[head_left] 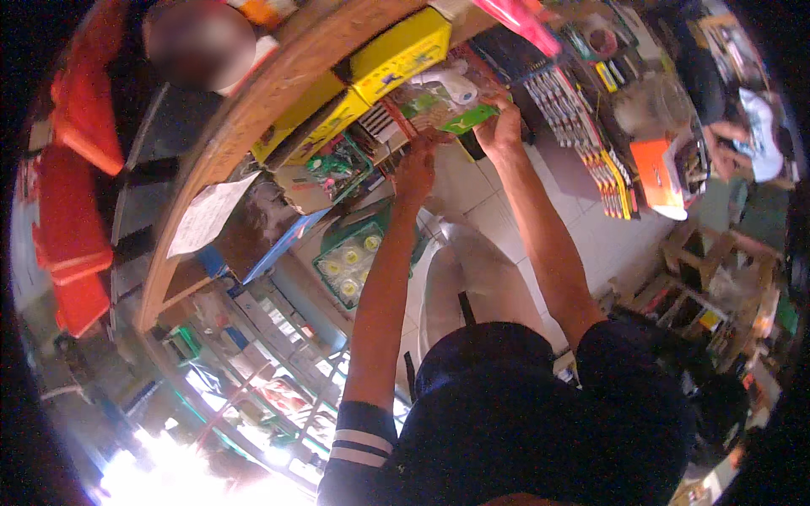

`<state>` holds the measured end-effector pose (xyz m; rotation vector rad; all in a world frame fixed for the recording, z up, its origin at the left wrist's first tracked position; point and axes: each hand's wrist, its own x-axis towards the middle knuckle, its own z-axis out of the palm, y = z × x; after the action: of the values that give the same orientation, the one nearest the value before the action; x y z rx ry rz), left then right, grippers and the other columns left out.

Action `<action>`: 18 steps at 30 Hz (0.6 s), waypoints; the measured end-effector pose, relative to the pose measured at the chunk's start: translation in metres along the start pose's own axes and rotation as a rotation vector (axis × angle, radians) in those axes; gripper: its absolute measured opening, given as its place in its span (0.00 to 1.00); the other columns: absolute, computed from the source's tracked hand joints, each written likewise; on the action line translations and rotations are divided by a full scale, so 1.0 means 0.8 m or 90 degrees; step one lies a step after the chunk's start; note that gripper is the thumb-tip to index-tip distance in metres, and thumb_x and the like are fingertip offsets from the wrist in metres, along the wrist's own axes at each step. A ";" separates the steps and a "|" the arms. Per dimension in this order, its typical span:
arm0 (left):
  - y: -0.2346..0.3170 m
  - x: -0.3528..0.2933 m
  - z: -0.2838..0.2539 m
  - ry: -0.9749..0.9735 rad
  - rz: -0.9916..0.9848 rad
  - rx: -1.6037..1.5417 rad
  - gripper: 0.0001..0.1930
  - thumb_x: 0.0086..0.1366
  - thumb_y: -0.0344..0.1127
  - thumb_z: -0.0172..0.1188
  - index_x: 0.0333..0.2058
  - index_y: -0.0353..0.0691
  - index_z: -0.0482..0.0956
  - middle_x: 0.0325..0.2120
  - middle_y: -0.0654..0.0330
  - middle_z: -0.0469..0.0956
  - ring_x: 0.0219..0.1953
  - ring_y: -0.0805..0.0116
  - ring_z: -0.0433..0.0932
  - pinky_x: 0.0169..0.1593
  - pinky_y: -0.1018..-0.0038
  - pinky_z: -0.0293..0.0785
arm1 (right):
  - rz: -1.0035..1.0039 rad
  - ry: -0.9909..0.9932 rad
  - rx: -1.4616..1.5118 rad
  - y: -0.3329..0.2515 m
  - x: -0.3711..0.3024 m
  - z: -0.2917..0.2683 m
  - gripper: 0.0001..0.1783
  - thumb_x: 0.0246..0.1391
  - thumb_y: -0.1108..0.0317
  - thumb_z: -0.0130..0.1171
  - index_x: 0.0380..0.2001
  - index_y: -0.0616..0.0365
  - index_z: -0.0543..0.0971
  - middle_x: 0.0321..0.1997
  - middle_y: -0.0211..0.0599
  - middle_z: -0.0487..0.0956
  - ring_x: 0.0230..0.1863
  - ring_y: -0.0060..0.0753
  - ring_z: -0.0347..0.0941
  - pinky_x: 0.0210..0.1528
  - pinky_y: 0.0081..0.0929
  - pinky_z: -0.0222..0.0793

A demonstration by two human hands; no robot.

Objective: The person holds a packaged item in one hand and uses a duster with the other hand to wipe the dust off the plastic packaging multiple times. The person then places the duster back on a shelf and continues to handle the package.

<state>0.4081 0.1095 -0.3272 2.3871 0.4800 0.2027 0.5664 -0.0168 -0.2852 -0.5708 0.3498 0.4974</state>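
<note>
Two bare arms reach forward from dark short sleeves (pixel 363 434), the near one striped white. The right hand (pixel 501 128) holds a flat bright-green packet (pixel 470 120) by its right end, thumb and fingers nearly closed on it. The left hand (pixel 413 173) sits just left of the packet, fingers partly curled; whether they grip anything cannot be determined. The packet lies ahead of the person, between the yellow boxes (pixel 401 55) and rows of small packs (pixel 561 101). Below, a green crate (pixel 332 287) holds round pale items. A curved wooden edge (pixel 228 118) runs beyond the boxes. Farther right, another person's forearm (pixel 730 133) is visible.
</note>
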 end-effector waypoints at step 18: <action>0.060 -0.064 0.004 0.050 -0.194 -0.341 0.30 0.66 0.44 0.47 0.64 0.44 0.53 0.56 0.49 0.66 0.58 0.47 0.65 0.60 0.52 0.61 | 0.025 0.014 0.009 -0.100 -0.234 -0.066 0.11 0.43 0.71 0.53 0.33 0.60 0.74 0.39 0.38 0.73 0.44 0.41 0.72 0.54 0.59 0.69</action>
<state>0.3758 0.0539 -0.2988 1.7663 0.7183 0.2517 0.4454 -0.1717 -0.2094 -0.5562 0.3856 0.5257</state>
